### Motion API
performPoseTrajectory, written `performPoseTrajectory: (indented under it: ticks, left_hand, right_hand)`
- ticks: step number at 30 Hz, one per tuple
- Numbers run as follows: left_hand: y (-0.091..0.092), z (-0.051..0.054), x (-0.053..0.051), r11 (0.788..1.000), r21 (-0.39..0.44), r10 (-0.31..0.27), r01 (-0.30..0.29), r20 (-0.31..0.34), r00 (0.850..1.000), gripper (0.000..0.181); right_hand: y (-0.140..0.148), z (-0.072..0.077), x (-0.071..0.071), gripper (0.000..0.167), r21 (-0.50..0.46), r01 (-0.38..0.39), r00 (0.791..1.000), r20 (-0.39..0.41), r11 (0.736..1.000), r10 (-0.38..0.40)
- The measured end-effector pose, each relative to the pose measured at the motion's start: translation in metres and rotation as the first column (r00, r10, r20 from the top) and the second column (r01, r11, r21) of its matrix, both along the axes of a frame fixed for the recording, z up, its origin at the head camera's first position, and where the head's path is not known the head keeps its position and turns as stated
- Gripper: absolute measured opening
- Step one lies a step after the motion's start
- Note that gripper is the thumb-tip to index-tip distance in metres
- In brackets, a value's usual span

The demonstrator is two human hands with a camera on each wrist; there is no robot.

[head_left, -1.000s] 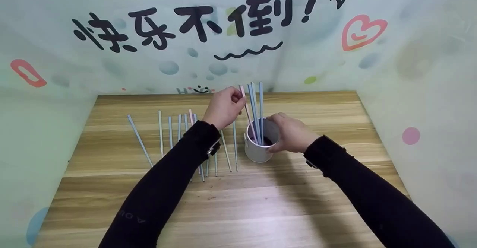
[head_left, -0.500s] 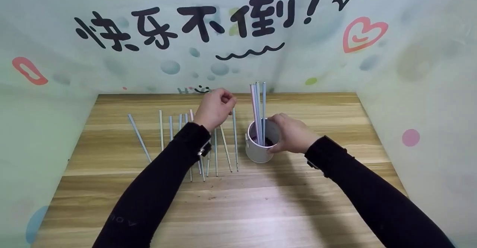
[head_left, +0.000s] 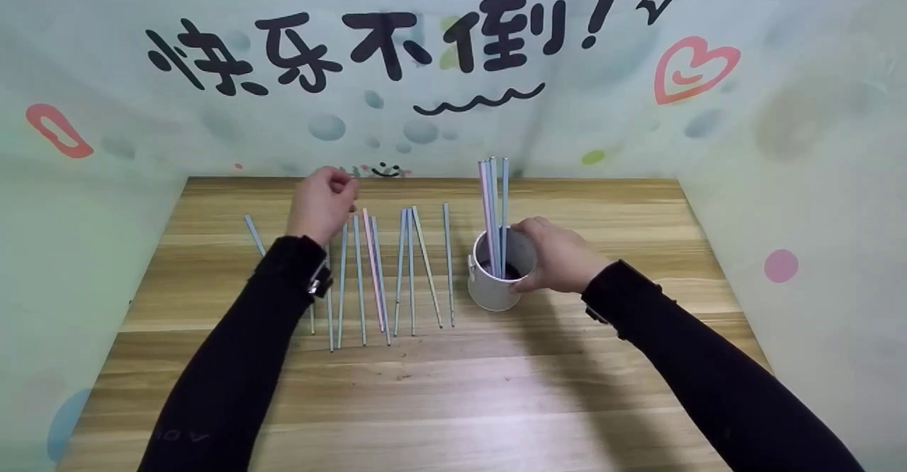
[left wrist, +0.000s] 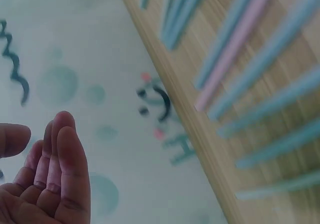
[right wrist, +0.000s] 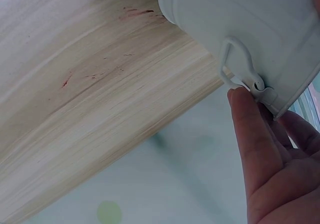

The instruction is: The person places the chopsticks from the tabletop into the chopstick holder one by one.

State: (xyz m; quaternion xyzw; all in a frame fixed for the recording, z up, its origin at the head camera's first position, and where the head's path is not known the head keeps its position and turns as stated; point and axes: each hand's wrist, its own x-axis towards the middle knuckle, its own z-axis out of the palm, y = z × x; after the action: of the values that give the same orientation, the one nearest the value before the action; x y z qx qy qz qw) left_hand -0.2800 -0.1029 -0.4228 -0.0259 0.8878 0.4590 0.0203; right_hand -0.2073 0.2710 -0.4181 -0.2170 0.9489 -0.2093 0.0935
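Note:
My left hand (head_left: 320,206) is above the back of a row of loose chopsticks. In the left wrist view its fingers (left wrist: 72,159) are relaxed, with a gap to the thumb and nothing held. Pastel blue, green and pink chopsticks (head_left: 375,273) lie apart on the table; my left arm covers some. My right hand (head_left: 560,256) grips the right rim of a small white metal pail (head_left: 492,295), which stands upright. Several chopsticks (head_left: 503,203) stand in it, leaning on one another. The right wrist view shows fingers (right wrist: 250,129) by the pail's handle loop (right wrist: 240,49).
The wooden table (head_left: 453,401) ends at a printed backdrop (head_left: 283,125) behind and on both sides. One blue chopstick (head_left: 253,233) lies at the row's far left, slanted. Small reddish marks (right wrist: 142,12) show on the tabletop.
My left hand let go of a pink chopstick in the pail and moved left, over the loose row. My right hand keeps its grip on the pail.

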Motion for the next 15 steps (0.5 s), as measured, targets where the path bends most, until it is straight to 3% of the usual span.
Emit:
performPoseTrajectory:
  ticks: [8, 15]
  left_hand:
    - [-0.047, -0.008, -0.002, 0.994, -0.047, 0.102, -0.102, 0.008, 0.995, 0.038]
    - [-0.087, -0.026, -0.004, 0.977, -0.093, 0.195, -0.190, 0.049, 0.980, 0.042]
  right_hand:
    - [0.002, 0.001, 0.000, 0.088, -0.004, 0.009, 1.000, 0.006, 1.000, -0.009]
    - [-0.001, 0.001, 0.000, 0.089, 0.007, 0.019, 1.000, 0.011, 1.000, -0.019]
